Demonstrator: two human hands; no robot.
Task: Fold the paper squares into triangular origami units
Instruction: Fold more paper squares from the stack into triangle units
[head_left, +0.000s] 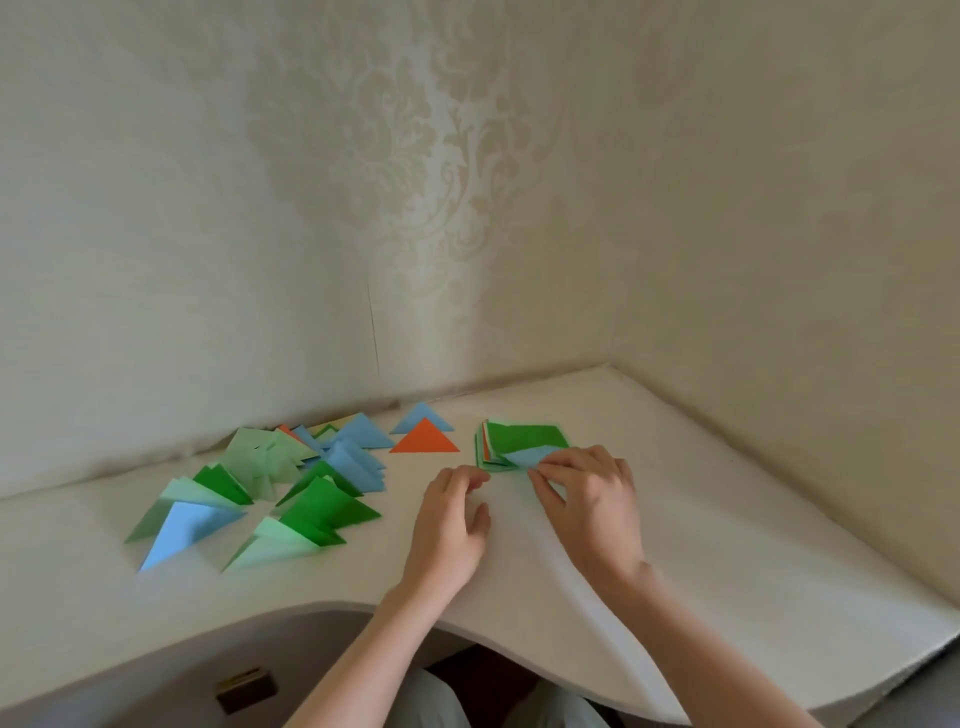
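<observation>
On the white table, the stack of paper squares lies far and to the right, within easy reach of the right hand. This hand pinches a light blue sheet at the near edge of the stack, probably to pull it off as the next square to fold. The left hand rests on the table just left of the stack, its fingers loosely curled and holding nothing; I judge it waits to help with the fold.

The finished triangles, green, light green and blue, are gathered in a loose pile on the left, well apart from the stack, so that done pieces do not mix with unfolded ones. An orange triangle and a blue triangle lie between the pile and the stack.

No writing or brand can be read anywhere.
</observation>
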